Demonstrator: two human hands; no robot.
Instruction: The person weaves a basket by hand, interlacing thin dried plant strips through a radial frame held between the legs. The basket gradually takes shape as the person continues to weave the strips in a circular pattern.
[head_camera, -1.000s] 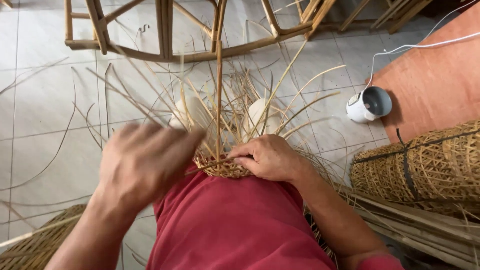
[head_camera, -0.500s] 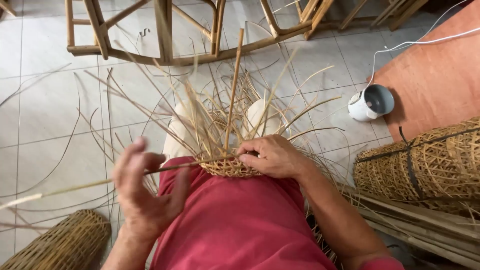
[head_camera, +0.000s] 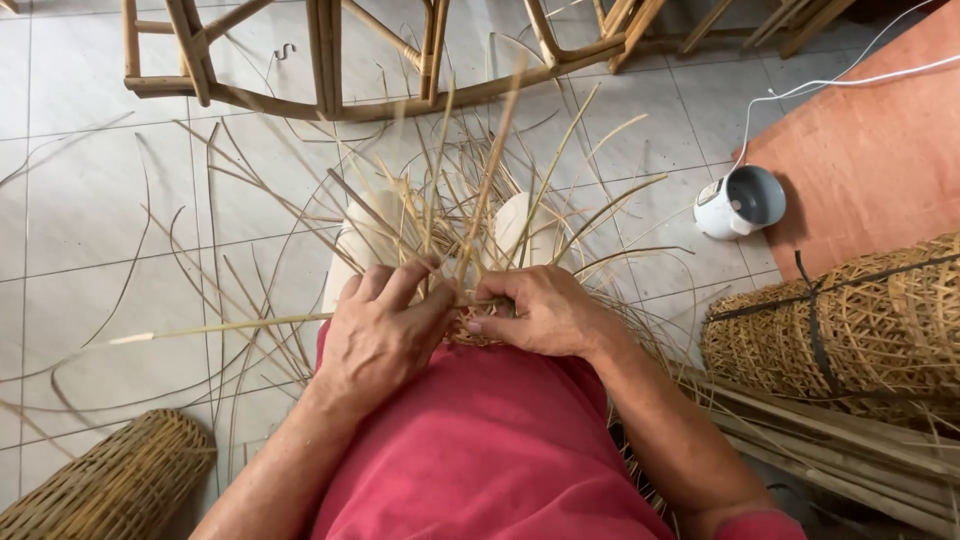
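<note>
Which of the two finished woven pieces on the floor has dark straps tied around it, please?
The large woven roll at the right edge, beside the person's right hand, has dark straps crossing it. The woven piece at the bottom left has no straps.

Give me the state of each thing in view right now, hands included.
Left hand: closed on cane strands at the woven piece.
Right hand: pinching strands on the weave.
Woven base: unfinished, loose strands fanning upward.
Wooden frame: bare, standing on the tiles.
Woven roll: lying on its side, strapped with dark bands.
White device: on the floor, cable attached.
</note>
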